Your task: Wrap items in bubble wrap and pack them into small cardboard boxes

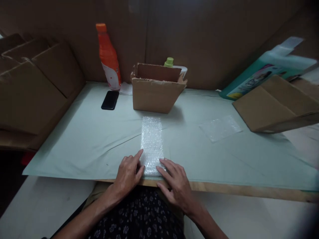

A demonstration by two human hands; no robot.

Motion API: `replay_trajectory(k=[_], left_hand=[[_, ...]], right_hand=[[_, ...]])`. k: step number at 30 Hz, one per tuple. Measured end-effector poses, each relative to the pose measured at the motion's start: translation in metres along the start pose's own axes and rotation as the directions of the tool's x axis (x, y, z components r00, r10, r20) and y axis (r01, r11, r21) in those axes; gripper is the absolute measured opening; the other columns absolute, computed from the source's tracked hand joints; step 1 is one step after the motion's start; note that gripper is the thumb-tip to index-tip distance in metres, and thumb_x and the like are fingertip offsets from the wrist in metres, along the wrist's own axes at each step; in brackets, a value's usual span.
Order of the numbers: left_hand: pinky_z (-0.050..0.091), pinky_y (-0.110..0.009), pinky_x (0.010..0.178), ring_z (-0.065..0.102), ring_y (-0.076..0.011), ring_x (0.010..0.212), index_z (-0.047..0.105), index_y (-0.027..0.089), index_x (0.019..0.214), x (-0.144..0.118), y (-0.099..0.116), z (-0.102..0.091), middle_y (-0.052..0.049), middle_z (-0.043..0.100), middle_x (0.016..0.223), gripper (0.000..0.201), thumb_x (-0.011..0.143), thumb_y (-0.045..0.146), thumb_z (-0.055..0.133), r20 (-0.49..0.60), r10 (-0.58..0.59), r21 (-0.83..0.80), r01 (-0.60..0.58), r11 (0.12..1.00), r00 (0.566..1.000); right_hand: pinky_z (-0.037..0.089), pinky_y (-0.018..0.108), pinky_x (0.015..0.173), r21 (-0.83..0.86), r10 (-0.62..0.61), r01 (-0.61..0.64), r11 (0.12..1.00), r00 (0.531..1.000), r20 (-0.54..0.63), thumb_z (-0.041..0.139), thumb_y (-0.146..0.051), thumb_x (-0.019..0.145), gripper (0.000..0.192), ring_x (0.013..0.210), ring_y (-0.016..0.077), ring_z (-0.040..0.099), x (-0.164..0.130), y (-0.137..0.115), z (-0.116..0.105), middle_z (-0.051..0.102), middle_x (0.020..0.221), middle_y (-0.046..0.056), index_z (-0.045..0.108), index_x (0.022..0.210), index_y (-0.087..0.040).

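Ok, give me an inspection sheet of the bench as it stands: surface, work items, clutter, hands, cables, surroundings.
Surface: table covered by a pale green sheet, slightly creased.
Work items: bubble wrap strip lies flat, running from the near edge toward the open box.
Clutter: orange bottle, phone, second bubble wrap piece, flat carton, teal pack, green cap behind the box.
Hands: left hand and right hand both open, fingertips pressing on the strip's near end.
Cables: nothing seen.
Surroundings: stacked cardboard at left, brown wall behind.
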State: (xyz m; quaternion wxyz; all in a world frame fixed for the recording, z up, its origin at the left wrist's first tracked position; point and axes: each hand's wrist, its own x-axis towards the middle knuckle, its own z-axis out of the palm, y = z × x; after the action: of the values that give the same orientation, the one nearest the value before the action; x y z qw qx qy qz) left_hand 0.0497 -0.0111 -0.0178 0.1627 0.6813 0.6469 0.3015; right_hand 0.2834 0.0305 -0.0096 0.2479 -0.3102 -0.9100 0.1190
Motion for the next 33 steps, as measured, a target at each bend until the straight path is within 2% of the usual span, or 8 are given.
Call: replay_trajectory(k=[5,8,10,15,19,23,28,33], left_hand=[[0.048,-0.044,0.094,0.057,-0.0277,0.112,0.047,0.022,0.142,-0.007,0.004,-0.015,-0.013,0.062,0.124,0.051,0.093,0.03,0.061,-0.01,0.183,-0.055,-0.183,0.981,0.983],[0.048,-0.042,0.091,0.059,-0.0246,0.104,0.05,0.021,0.138,-0.008,0.007,-0.018,-0.009,0.068,0.111,0.044,0.095,0.021,0.057,0.031,0.263,-0.107,-0.258,0.96,0.964],[0.048,-0.037,0.08,0.06,-0.0216,0.088,0.054,0.018,0.133,-0.003,0.007,-0.014,-0.006,0.069,0.093,0.036,0.096,0.016,0.051,0.017,0.214,-0.108,-0.211,0.971,0.977],[0.047,-0.035,0.07,0.059,-0.0206,0.074,0.059,0.016,0.125,0.017,0.0,0.003,-0.004,0.067,0.081,0.03,0.096,0.02,0.052,-0.021,0.087,-0.003,-0.087,0.996,0.996],[0.05,-0.039,0.078,0.061,-0.0231,0.088,0.057,0.017,0.127,0.022,-0.001,0.005,-0.008,0.066,0.098,0.03,0.098,0.023,0.051,-0.055,0.102,0.068,-0.099,0.993,0.993],[0.047,-0.044,0.094,0.056,-0.0271,0.11,0.053,0.018,0.131,0.01,0.004,-0.006,-0.013,0.061,0.12,0.036,0.095,0.025,0.058,-0.03,0.222,-0.01,-0.222,0.975,0.975],[0.046,-0.04,0.087,0.058,-0.0227,0.096,0.05,0.018,0.133,0.004,0.005,-0.014,-0.007,0.067,0.103,0.036,0.097,0.015,0.052,0.037,0.217,-0.095,-0.213,0.973,0.976],[0.049,-0.041,0.083,0.059,-0.0249,0.094,0.055,0.017,0.129,0.029,-0.005,-0.001,-0.01,0.067,0.105,0.031,0.098,0.019,0.051,-0.049,0.13,0.044,-0.128,0.991,0.99]], right_hand=[[0.053,0.044,0.088,0.075,0.027,-0.024,0.997,0.999,-0.045,0.054,-0.011,0.094,0.028,0.109,0.024,0.068,0.008,0.002,0.009,0.076,0.113,0.006,0.069,0.114,-0.025],[0.055,0.038,0.076,0.196,0.102,-0.087,0.977,0.992,-0.071,0.053,-0.016,0.097,0.023,0.086,0.0202,0.071,0.017,0.003,0.009,0.077,0.094,0.004,0.069,0.111,-0.024],[0.055,0.035,0.072,0.25,0.185,-0.167,0.954,0.981,-0.053,0.054,-0.02,0.098,0.019,0.081,0.0194,0.07,0.023,0.004,0.007,0.077,0.091,0.004,0.069,0.109,-0.024],[0.053,0.043,0.084,0.101,0.216,-0.198,0.975,0.953,-0.212,0.059,-0.022,0.095,0.027,0.099,0.0252,0.068,0.025,0.009,0.003,0.073,0.109,0.009,0.066,0.121,-0.025],[0.048,0.046,0.091,-0.016,0.041,-0.042,0.999,0.995,-0.089,0.062,-0.019,0.092,0.031,0.112,0.0282,0.064,0.02,0.01,0.006,0.07,0.12,0.01,0.064,0.123,-0.024],[0.047,0.045,0.092,0.015,0.04,-0.039,0.999,0.998,-0.054,0.057,-0.014,0.095,0.027,0.108,0.0259,0.065,0.024,0.01,0.009,0.074,0.112,0.007,0.063,0.12,-0.024],[0.051,0.041,0.082,0.188,0.12,-0.114,0.976,0.993,-0.022,0.057,-0.022,0.098,0.023,0.092,0.0228,0.067,0.029,0.01,0.005,0.075,0.099,0.005,0.061,0.12,-0.024],[0.048,0.049,0.094,-0.027,0.087,-0.091,0.995,0.989,-0.123,0.061,-0.024,0.095,0.035,0.118,0.0306,0.061,0.029,0.01,0.005,0.066,0.13,0.014,0.058,0.13,-0.022]])
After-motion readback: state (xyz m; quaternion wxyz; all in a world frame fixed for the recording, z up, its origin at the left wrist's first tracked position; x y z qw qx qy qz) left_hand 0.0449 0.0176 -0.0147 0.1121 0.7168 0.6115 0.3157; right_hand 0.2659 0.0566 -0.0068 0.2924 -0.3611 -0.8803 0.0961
